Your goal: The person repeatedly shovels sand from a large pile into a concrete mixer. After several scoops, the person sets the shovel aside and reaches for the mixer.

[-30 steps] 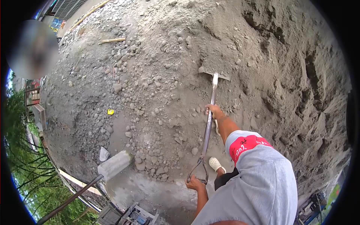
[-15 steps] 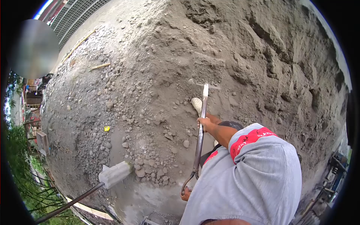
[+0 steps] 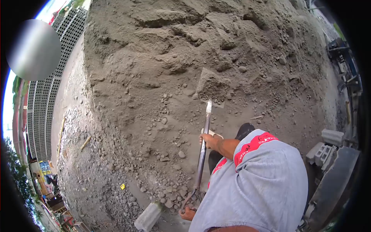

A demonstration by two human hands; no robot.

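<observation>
A shovel (image 3: 202, 158) slants up the middle of the view, its blade (image 3: 211, 88) carrying grey-brown sand in front of the bank. My right hand (image 3: 209, 140), fingers closed, grips the shaft partway along. At the top of the shovel, my left hand (image 3: 188, 213) is closed around the D-shaped handle; my torso hides its arm. The blade lies close to the foot of the sand bank (image 3: 166, 42). Whether it touches the ground is hard to tell. Part of a light shoe shows just beyond my right hand.
Stones and gravel (image 3: 170, 193) lie left of the shaft. A pale concrete piece (image 3: 149, 217) and a small yellow object (image 3: 122, 186) are lower left. Hollow blocks (image 3: 54, 85) are stacked at far left. More concrete blocks (image 3: 322, 152) and a grey trough-like piece (image 3: 334, 181) stand right.
My view has turned, so the gravel and concrete piece sit lower and the blocks at right have come into view. The loaded blade faces a different part of the bank. Both hands keep their grip.
</observation>
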